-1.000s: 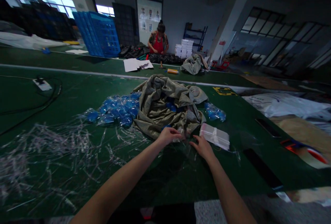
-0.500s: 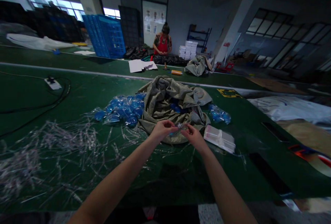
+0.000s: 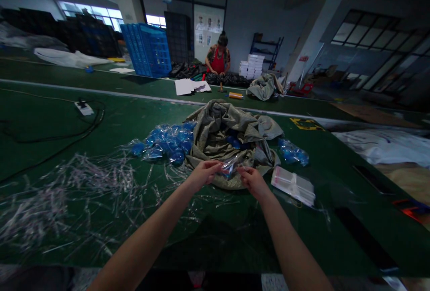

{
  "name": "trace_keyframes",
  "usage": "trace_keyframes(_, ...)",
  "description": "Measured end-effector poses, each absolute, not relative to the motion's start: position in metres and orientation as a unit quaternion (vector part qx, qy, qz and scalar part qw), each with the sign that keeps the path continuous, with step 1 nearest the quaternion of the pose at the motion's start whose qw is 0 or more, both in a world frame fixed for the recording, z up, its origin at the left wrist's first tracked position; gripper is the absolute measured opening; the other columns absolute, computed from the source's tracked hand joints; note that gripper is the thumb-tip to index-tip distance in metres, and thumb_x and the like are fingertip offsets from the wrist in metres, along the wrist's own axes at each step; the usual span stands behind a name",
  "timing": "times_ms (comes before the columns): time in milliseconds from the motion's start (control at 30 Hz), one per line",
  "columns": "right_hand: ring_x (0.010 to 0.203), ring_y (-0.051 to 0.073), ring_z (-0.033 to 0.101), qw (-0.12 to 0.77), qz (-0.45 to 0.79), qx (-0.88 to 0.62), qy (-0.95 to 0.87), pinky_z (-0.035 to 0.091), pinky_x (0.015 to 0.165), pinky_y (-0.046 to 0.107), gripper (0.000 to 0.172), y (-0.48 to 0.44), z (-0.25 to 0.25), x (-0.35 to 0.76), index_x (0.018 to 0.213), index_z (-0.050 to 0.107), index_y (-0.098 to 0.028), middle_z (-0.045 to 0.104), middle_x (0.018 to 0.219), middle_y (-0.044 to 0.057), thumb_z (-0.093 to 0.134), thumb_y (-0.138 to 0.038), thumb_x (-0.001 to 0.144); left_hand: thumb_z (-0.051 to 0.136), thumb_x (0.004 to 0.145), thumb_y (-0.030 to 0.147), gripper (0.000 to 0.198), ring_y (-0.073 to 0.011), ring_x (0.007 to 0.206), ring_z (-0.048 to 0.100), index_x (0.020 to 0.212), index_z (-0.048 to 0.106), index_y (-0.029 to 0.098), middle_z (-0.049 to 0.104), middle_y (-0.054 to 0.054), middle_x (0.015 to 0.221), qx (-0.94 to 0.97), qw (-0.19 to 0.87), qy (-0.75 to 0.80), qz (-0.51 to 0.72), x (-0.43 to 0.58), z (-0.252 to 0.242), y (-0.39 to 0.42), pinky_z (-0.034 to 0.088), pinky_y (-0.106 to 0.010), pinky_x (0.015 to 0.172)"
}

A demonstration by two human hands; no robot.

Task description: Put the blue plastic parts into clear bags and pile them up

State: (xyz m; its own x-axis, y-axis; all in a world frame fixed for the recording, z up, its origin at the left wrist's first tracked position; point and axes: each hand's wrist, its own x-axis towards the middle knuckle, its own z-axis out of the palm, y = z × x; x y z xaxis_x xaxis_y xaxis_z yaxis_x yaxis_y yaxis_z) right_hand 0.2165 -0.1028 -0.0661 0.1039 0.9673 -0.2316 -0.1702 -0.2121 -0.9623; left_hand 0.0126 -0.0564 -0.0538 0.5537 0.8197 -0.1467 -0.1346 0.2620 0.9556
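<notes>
Between my two hands, over the front edge of a grey-green cloth sack, is a small clear plastic bag (image 3: pixel 230 167) with something blue in it. My left hand (image 3: pixel 205 173) pinches its left side. The fingers of my right hand (image 3: pixel 249 178) are closed on its right side. The open sack (image 3: pixel 215 123) has dark blue items (image 3: pixel 234 141) inside. Left of the sack lies a pile of blue items in clear wrapping (image 3: pixel 168 141); a smaller wrapped group (image 3: pixel 293 151) is at its right. A stack of clear bags (image 3: pixel 293 185) lies right of my right hand.
Thin clear plastic strips (image 3: pixel 97 177) are strewn over the left of the green table (image 3: pixel 134 118). A power strip (image 3: pixel 84 108) with black cables lies beyond. Dark phone-like objects (image 3: pixel 372 179) lie at right. A person (image 3: pixel 218 59) in a red apron works across the table.
The view has shifted, so the scene sits further right. My hands have moved slightly apart, and more of the clear bag shows between them.
</notes>
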Motion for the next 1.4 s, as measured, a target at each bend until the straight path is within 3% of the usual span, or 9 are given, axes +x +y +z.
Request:
trace_keyframes(100, 0.039, 0.005, 0.020, 0.486, 0.550, -0.563, -0.379, 0.012, 0.039, 0.021, 0.048, -0.101, -0.071, 0.221, 0.079, 0.057, -0.018, 0.031, 0.046, -0.013, 0.077, -0.053, 0.054, 0.072, 0.069, 0.048, 0.048, -0.0035, 0.041, 0.041, 0.099, 0.070, 0.011, 0.073, -0.009, 0.085, 0.553, 0.662, 0.365, 0.351, 0.016, -0.053, -0.055, 0.027, -0.019, 0.040)
trace_keyframes(200, 0.041, 0.008, 0.033, 0.477, 0.430, -0.658, -0.393, 0.022, 0.041, 0.022, 0.054, -0.102, -0.072, 0.224, 0.091, 0.057, -0.017, 0.040, 0.049, -0.010, 0.076, -0.054, 0.057, 0.070, 0.072, 0.041, 0.032, -0.0139, 0.063, 0.062, 0.086, 0.072, 0.013, 0.073, -0.008, 0.080, 0.607, 0.550, 0.407, 0.404, 0.019, -0.053, -0.054, 0.044, -0.022, 0.057)
trace_keyframes(300, 0.053, 0.014, 0.050, 0.484, 0.257, -0.705, -0.450, 0.036, 0.051, 0.026, 0.048, -0.107, -0.065, 0.218, 0.090, 0.058, -0.017, 0.052, 0.056, -0.004, 0.070, -0.057, 0.066, 0.066, 0.076, 0.038, 0.025, -0.0183, 0.072, 0.066, 0.085, 0.073, 0.016, 0.074, -0.006, 0.080, 0.651, 0.419, 0.457, 0.438, 0.024, -0.050, -0.058, 0.047, -0.025, 0.067)
trace_keyframes(467, 0.081, 0.019, 0.061, 0.465, 0.298, -0.593, -0.586, 0.044, 0.069, 0.028, 0.034, -0.114, -0.046, 0.193, 0.084, 0.065, -0.018, 0.068, 0.084, 0.005, 0.059, -0.052, 0.080, 0.061, 0.081, 0.028, 0.019, -0.0189, 0.072, 0.067, 0.092, 0.075, 0.020, 0.075, -0.006, 0.084, 0.748, 0.332, 0.436, 0.375, 0.037, -0.046, -0.075, 0.046, -0.026, 0.070)
trace_keyframes(567, 0.077, 0.018, 0.060, 0.471, 0.283, -0.592, -0.589, 0.044, 0.070, 0.027, 0.029, -0.112, -0.043, 0.188, 0.079, 0.065, -0.018, 0.066, 0.077, 0.003, 0.058, -0.046, 0.082, 0.058, 0.083, 0.028, 0.024, -0.0191, 0.074, 0.067, 0.100, 0.074, 0.022, 0.075, -0.006, 0.088, 0.770, 0.342, 0.408, 0.352, 0.038, -0.044, -0.080, 0.047, -0.026, 0.072)
trace_keyframes(800, 0.067, 0.015, 0.054, 0.418, 0.315, -0.579, -0.625, 0.040, 0.062, 0.026, 0.030, -0.111, -0.037, 0.195, 0.079, 0.064, -0.017, 0.062, 0.072, 0.000, 0.055, -0.046, 0.085, 0.068, 0.076, 0.035, 0.031, -0.0214, 0.084, 0.069, 0.100, 0.073, 0.017, 0.074, -0.007, 0.093, 0.691, 0.501, 0.368, 0.370, 0.028, -0.046, -0.072, 0.051, -0.027, 0.076)
trace_keyframes(1000, 0.064, 0.013, 0.051, 0.370, 0.305, -0.574, -0.664, 0.037, 0.060, 0.025, 0.031, -0.109, -0.022, 0.198, 0.076, 0.062, -0.018, 0.060, 0.068, -0.001, 0.056, -0.047, 0.085, 0.068, 0.076, 0.035, 0.025, -0.0196, 0.082, 0.067, 0.091, 0.075, 0.017, 0.075, -0.005, 0.088, 0.712, 0.486, 0.366, 0.351, 0.019, -0.049, -0.064, 0.049, -0.026, 0.075)
trace_keyframes(1400, 0.064, 0.013, 0.054, 0.248, 0.287, -0.556, -0.739, 0.035, 0.057, 0.023, 0.030, -0.108, -0.006, 0.195, 0.078, 0.065, -0.017, 0.064, 0.070, 0.001, 0.054, -0.043, 0.088, 0.066, 0.077, 0.038, 0.031, -0.0197, 0.080, 0.066, 0.098, 0.075, 0.016, 0.075, -0.004, 0.090, 0.731, 0.509, 0.338, 0.305, 0.011, -0.042, -0.069, 0.048, -0.025, 0.069)
